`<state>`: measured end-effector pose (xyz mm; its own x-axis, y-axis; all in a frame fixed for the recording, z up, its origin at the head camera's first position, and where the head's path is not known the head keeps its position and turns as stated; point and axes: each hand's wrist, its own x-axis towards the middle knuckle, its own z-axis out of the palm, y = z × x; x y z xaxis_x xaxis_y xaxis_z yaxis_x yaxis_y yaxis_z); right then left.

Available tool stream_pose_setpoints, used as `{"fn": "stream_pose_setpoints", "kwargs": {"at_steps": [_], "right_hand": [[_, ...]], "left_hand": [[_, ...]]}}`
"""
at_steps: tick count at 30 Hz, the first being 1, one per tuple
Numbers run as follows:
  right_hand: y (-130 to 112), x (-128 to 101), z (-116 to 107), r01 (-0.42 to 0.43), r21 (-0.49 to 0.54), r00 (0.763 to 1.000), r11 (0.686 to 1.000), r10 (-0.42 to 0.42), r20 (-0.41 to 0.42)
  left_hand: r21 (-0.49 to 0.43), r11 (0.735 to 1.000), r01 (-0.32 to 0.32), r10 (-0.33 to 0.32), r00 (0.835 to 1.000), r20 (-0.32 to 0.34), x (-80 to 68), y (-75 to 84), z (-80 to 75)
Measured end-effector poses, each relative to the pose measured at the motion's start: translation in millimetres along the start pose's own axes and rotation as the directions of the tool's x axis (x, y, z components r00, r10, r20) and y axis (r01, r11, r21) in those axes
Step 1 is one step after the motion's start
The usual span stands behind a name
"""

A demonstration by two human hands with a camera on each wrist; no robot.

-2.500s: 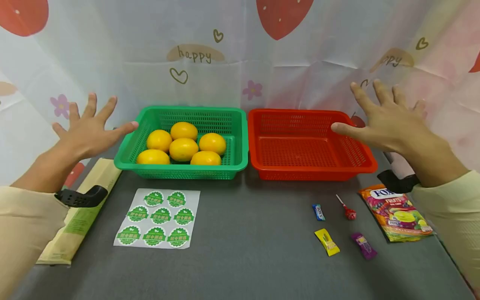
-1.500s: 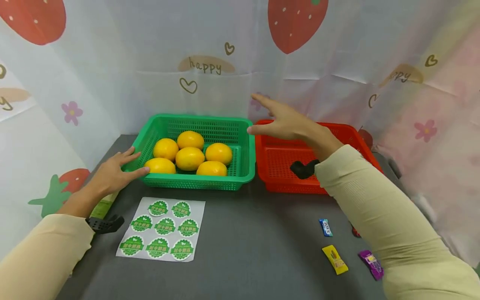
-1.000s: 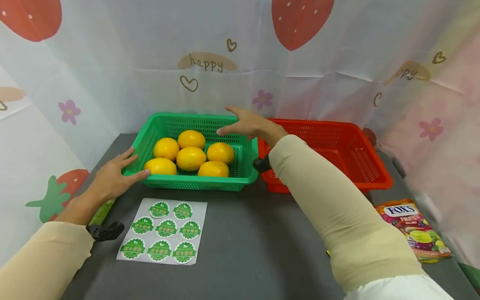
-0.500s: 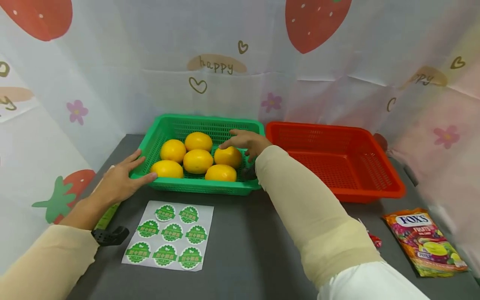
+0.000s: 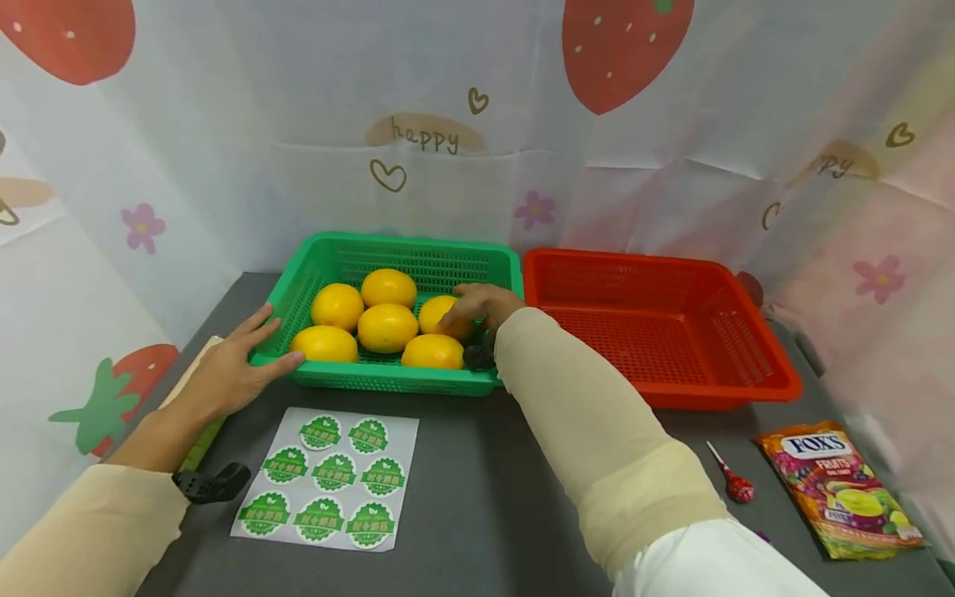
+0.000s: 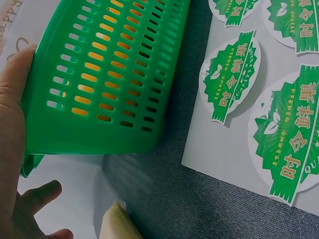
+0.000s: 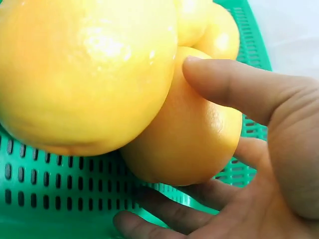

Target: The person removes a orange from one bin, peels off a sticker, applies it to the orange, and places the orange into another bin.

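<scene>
My right hand is inside the green basket, around the rightmost orange. In the right wrist view the thumb lies on top of that orange and the other fingers spread round its side and underside. Several more oranges sit close by in the same basket. At the basket's front left corner rests my left hand, its thumb on the front rim and its fingers along the left side. The left wrist view shows the thumb against the green wall, with other fingers below the rim.
A red basket stands right of the green one. In front lies a sheet of green round stickers. A lollipop and a Fox's candy bag lie at the right. A long package is partly under my left arm.
Both hands were raised and spread apart. My left hand came down to the green basket's corner; my right hand swung left over the red basket and lowered onto the rightmost orange.
</scene>
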<state>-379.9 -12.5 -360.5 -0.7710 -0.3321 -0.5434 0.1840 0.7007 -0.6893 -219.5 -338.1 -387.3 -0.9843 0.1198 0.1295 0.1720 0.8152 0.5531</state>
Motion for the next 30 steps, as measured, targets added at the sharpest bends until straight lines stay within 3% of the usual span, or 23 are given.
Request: {"fn": "stream_pose_setpoints", "kwargs": {"at_steps": [5, 8, 13, 17, 19, 22, 25, 30], "right_hand": [[8.8, -2.7, 1.5, 0.062, -0.029, 0.997, 0.998, -0.063, -0.040], [9.8, -10.3, -0.7, 0.110, 0.014, 0.992, 0.994, -0.108, -0.071], [6.4, -35.3, -14.2, 0.192, 0.145, 0.980, 0.971, -0.180, -0.090], [10.3, -65.1, -28.7, 0.273, 0.152, 0.959, 0.950, -0.256, -0.122], [14.0, -82.0, -32.8, 0.340, 0.129, 0.935, 0.932, -0.319, -0.158], [25.0, -106.3, -34.0, 0.454, 0.116, 0.880, 0.883, -0.425, -0.213], [43.9, -129.0, -30.3, 0.557, 0.143, 0.820, 0.818, -0.516, -0.247], [85.6, -163.0, -15.4, 0.710, 0.135, 0.696, 0.692, -0.657, -0.290]], "left_hand": [[-0.013, 1.000, -0.005, 0.005, 1.000, 0.008, -2.5, 2.4, 4.4], [-0.024, 1.000, -0.005, 0.006, 1.000, 0.013, -4.0, 3.4, 6.8], [-0.036, 0.999, -0.017, 0.018, 1.000, 0.019, -5.2, 5.6, 11.9], [-0.049, 0.999, -0.019, 0.020, 1.000, 0.025, -2.9, 6.1, 15.4], [-0.050, 0.999, -0.019, 0.020, 1.000, 0.017, -1.3, 4.6, 14.1], [-0.051, 0.998, -0.023, 0.023, 1.000, 0.000, 0.0, 2.0, 9.4], [-0.055, 0.998, -0.027, 0.027, 1.000, -0.016, 1.7, 0.4, 6.6], [-0.067, 0.998, -0.011, 0.009, 1.000, -0.030, 1.4, 0.7, 6.5]]}}
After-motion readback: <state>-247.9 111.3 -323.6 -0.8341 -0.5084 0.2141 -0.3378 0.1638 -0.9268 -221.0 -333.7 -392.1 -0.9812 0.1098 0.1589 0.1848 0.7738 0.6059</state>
